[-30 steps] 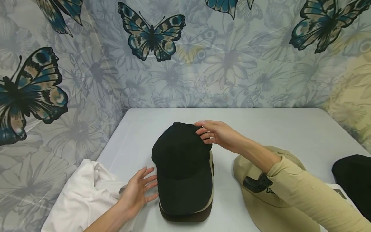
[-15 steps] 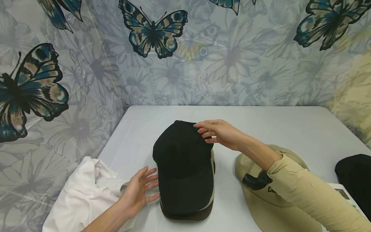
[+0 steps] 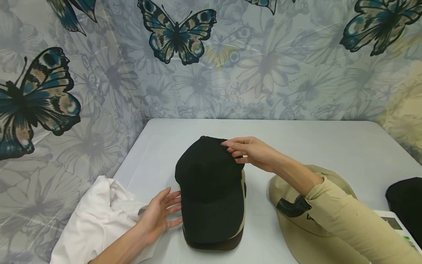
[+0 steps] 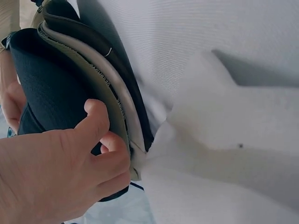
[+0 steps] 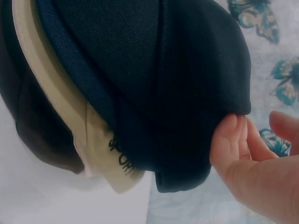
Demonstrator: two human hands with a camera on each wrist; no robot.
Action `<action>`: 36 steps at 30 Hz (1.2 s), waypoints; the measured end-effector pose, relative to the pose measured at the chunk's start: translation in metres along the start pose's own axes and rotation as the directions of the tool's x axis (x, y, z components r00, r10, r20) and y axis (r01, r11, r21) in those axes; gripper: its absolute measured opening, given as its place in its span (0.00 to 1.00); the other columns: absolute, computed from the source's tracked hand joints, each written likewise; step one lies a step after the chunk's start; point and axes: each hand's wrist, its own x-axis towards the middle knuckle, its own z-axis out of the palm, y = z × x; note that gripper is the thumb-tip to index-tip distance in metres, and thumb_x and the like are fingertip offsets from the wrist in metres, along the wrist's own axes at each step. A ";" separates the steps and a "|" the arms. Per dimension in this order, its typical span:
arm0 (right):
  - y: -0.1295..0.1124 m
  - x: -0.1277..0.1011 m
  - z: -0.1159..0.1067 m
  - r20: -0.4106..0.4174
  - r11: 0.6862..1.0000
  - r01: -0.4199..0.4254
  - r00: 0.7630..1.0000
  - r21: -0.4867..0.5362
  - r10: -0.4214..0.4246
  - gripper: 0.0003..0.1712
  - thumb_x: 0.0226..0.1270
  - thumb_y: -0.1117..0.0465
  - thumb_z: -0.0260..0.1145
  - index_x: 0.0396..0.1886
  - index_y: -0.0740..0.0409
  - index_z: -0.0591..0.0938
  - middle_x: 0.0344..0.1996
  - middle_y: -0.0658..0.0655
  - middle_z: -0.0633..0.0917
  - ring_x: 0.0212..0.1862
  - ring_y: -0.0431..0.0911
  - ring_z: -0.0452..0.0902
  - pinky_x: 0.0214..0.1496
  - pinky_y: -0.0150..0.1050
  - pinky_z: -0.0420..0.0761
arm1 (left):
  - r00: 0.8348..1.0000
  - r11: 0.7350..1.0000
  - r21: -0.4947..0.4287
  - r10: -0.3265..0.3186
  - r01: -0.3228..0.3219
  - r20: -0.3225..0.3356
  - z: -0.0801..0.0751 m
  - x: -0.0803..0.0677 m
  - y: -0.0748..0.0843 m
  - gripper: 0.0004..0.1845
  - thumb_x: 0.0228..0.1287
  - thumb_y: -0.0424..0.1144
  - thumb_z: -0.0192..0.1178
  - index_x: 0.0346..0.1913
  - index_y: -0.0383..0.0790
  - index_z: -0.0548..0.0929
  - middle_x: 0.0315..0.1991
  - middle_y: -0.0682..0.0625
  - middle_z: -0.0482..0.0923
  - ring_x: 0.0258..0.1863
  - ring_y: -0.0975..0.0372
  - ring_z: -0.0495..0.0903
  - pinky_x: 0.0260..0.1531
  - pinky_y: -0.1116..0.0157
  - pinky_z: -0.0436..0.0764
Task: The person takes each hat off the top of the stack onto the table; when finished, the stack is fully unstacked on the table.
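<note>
A black baseball cap (image 3: 211, 183) tops a stack of caps in the middle of the table. Beneath it show the edges of a beige cap (image 5: 58, 93), a pale pinkish brim (image 4: 112, 79) and a dark brown cap (image 5: 42, 135). My left hand (image 3: 156, 216) is at the left side of the brims, fingers spread and fingertips right at the stack's edge. At the back right of the black cap's crown, my right hand (image 3: 252, 152) touches the cap with loosely bent fingers, the thumb standing apart from the fabric.
Crumpled white cloth (image 3: 99, 223) lies at the left beside my left forearm. Right of the stack lies a beige cap (image 3: 316, 238) with dark lettering, partly under my right sleeve. Farther right are a black fabric item (image 3: 407, 201) and a white device (image 3: 395, 223).
The head view shifts slightly, so the scene sits a little higher and farther right. Both hands keep their places at the stack of caps.
</note>
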 end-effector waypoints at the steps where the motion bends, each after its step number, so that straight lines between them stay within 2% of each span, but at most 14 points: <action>1: 0.001 0.000 0.000 0.002 1.000 0.000 1.000 -0.001 0.000 0.25 0.75 0.57 0.54 0.66 0.67 0.69 0.51 0.59 0.72 0.47 0.50 0.68 0.55 0.43 0.72 | 1.000 1.000 -0.001 -0.007 0.007 0.001 0.000 0.000 0.001 0.39 0.72 0.59 0.39 0.71 0.29 0.53 0.68 0.34 0.51 0.65 0.42 0.53 0.54 0.47 0.70; 9: 0.000 0.000 -0.001 0.024 1.000 0.007 1.000 0.001 -0.007 0.26 0.74 0.59 0.55 0.66 0.68 0.68 0.42 0.56 0.72 0.42 0.46 0.69 0.52 0.40 0.74 | 0.999 0.999 -0.027 -0.033 0.032 -0.008 -0.001 0.000 0.004 0.41 0.70 0.61 0.41 0.70 0.28 0.53 0.66 0.35 0.52 0.64 0.43 0.55 0.52 0.48 0.70; 16: 0.000 0.001 -0.002 0.016 1.000 -0.010 1.000 0.006 0.010 0.25 0.74 0.60 0.56 0.66 0.67 0.68 0.46 0.55 0.77 0.45 0.47 0.72 0.53 0.40 0.74 | 0.999 0.998 -0.042 -0.036 0.035 -0.020 -0.002 -0.004 0.009 0.40 0.69 0.62 0.43 0.69 0.32 0.58 0.62 0.40 0.59 0.56 0.50 0.64 0.47 0.55 0.71; 21: -0.001 0.001 -0.001 0.019 1.000 -0.011 1.000 0.025 0.010 0.25 0.74 0.62 0.55 0.65 0.70 0.67 0.43 0.54 0.78 0.44 0.46 0.73 0.51 0.39 0.74 | 0.999 0.998 -0.046 -0.031 0.030 -0.014 -0.004 -0.004 0.014 0.37 0.70 0.60 0.41 0.68 0.32 0.61 0.56 0.44 0.63 0.49 0.55 0.67 0.44 0.58 0.71; 25: -0.003 0.001 -0.002 0.017 1.000 -0.019 1.000 0.002 0.019 0.25 0.73 0.64 0.55 0.66 0.70 0.66 0.51 0.57 0.76 0.49 0.49 0.72 0.57 0.44 0.72 | 1.000 0.999 -0.052 -0.016 0.016 -0.007 -0.005 -0.006 0.019 0.36 0.71 0.59 0.43 0.69 0.33 0.60 0.55 0.45 0.64 0.49 0.55 0.67 0.44 0.59 0.72; 29: -0.003 0.002 -0.003 0.012 0.999 -0.033 0.999 -0.010 0.033 0.27 0.72 0.68 0.55 0.68 0.71 0.63 0.62 0.63 0.68 0.59 0.52 0.67 0.63 0.49 0.67 | 1.000 0.997 -0.078 -0.002 0.003 0.007 -0.005 -0.009 0.024 0.35 0.71 0.58 0.45 0.70 0.36 0.60 0.54 0.45 0.64 0.48 0.55 0.67 0.43 0.60 0.72; 36: -0.001 0.002 -0.004 0.026 0.999 -0.038 0.999 0.008 0.038 0.27 0.73 0.70 0.52 0.68 0.72 0.61 0.65 0.67 0.64 0.64 0.55 0.63 0.64 0.52 0.65 | 0.999 0.997 -0.078 -0.004 0.008 0.051 -0.006 -0.011 0.026 0.33 0.72 0.57 0.44 0.72 0.40 0.58 0.51 0.47 0.66 0.44 0.57 0.69 0.43 0.62 0.72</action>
